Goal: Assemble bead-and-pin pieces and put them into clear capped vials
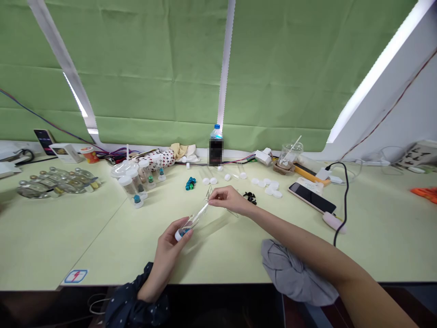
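Observation:
My left hand (169, 248) grips a transparent plastic tube (195, 220) lying at a slant, with a white cap (178, 235) at its near end. Blue-green beads (185, 231) sit inside, by the cap. My right hand (227, 199) pinches a thin transparent piece (207, 195) at the tube's far end. That piece is too fine to name exactly. Both hands are above the pale green desk (102, 246).
Upright capped tubes (134, 187), loose blue-green beads (190, 183), white caps (269, 187) and small black pieces (250, 197) lie ahead. Glass vials (56, 184) stand left. A smartphone (311, 197), black cable (345, 205) and grey cloth (293, 273) lie right.

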Demonstrator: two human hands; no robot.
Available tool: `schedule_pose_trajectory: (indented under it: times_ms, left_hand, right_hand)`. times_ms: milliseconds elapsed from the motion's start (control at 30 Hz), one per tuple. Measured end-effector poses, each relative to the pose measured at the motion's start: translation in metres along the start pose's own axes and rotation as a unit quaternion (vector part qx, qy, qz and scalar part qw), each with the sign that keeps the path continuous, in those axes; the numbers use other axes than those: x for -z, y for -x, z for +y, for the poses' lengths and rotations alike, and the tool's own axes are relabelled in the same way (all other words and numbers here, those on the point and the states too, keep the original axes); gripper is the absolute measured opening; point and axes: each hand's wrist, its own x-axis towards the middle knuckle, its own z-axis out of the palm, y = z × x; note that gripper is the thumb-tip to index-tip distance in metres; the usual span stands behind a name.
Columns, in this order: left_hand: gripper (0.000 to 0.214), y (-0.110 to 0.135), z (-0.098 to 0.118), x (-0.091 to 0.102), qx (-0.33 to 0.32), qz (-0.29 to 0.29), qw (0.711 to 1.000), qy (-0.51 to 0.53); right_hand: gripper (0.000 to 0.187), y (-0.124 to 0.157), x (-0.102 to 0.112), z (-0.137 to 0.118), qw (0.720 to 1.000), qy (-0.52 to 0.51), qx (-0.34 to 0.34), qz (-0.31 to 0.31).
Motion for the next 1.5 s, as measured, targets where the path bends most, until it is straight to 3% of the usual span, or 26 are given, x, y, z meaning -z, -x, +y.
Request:
schedule_pose_trajectory:
  times_ms: [233, 367, 433, 500, 567, 700, 833, 1033, 1133, 1200, 1300, 1367, 1500]
  left_hand:
    - [0.041, -0.002, -0.004, 0.001, 0.006, -0.005, 1.0, 0.005]
    - [0.041, -0.002, -0.004, 0.001, 0.017, -0.008, 1.0, 0.004]
    - [0.042, -0.001, -0.003, 0.001, 0.023, -0.009, 1.0, 0.004]
    - [0.041, -0.001, -0.003, 0.001, 0.027, -0.01, 1.0, 0.006]
    - [0.041, -0.002, -0.003, 0.0, 0.03, -0.011, 0.999, 0.009]
    - [0.042, -0.003, -0.006, 0.001, 0.034, -0.019, 0.999, 0.01]
    - [0.043, -0.004, -0.01, 0.003, 0.028, -0.022, 0.999, 0.014]
    - [0.041, -0.003, -0.006, 0.001, 0.027, -0.012, 1.0, 0.008]
    - [0.04, -0.002, -0.003, 0.001, 0.027, -0.011, 1.0, 0.006]
    - [0.04, -0.002, -0.003, 0.0, 0.029, -0.013, 0.999, 0.006]
    - [0.039, -0.002, -0.004, 0.0, 0.033, -0.018, 0.999, 0.005]
    - [0.039, -0.002, -0.005, 0.001, 0.03, -0.02, 0.999, 0.005]
    - [0.038, -0.001, -0.005, 0.001, 0.015, -0.019, 1.0, 0.005]
  right_hand:
    - [0.029, 0.002, 0.007, 0.0, 0.998, 0.048, 0.036, -0.009]
    - [0.03, -0.004, 0.041, 0.014, 0.986, 0.158, 0.021, 0.054]
    - [0.025, -0.006, 0.073, 0.028, 0.946, 0.307, -0.038, 0.095]
    - [0.02, -0.005, 0.109, 0.046, 0.848, 0.493, -0.163, 0.108]
    - [0.025, 0.0, 0.141, 0.063, 0.806, 0.535, -0.223, 0.123]
    - [0.038, 0.008, 0.176, 0.091, 0.769, 0.565, -0.277, 0.112]
    - [0.034, 0.007, 0.179, 0.105, 0.762, 0.576, -0.278, 0.099]
    - [0.03, 0.005, 0.167, 0.1, 0.77, 0.577, -0.238, 0.133]
    - [0.028, 0.004, 0.147, 0.082, 0.798, 0.548, -0.196, 0.159]
    - [0.03, 0.003, 0.124, 0.065, 0.89, 0.399, -0.095, 0.199]
    - [0.032, 0.005, 0.08, 0.036, 0.968, 0.156, -0.019, 0.195]
    - [0.033, 0.009, 0.051, 0.018, 0.988, 0.036, -0.021, 0.145]
    - [0.031, 0.018, 0.015, -0.002, 0.992, -0.094, -0.026, 0.079]
